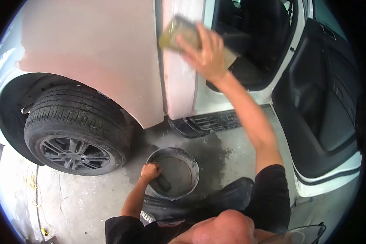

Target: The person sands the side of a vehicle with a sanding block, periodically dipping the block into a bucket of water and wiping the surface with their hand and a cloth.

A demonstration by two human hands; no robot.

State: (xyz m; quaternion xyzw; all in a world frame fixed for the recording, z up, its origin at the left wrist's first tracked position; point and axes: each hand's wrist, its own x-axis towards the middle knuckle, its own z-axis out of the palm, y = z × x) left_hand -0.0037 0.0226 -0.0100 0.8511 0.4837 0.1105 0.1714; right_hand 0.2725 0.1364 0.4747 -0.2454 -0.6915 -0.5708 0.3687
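Note:
My right hand (209,55) is wrapped over a sanding block (177,34), smeared by motion, with a greenish-yellow edge. A corner of tan sheet, like sandpaper (230,59), sticks out beyond the hand. The block lies over the pinkish-white body pillar (179,87) beside the car's open rear doorway; whether it touches is hard to tell. Low down, my left hand (151,171) is closed at the left rim of a round bucket (196,173) holding grey water. A dark shape shows in the water below that fist; what the fingers hold is hidden.
A rear wheel (75,130) stands left of the bucket, under a pinkish, patchy body panel (97,49). A black side step (207,124) runs below the doorway. The open car door (323,93) hangs at the right. Wet concrete floor (215,154) surrounds the bucket.

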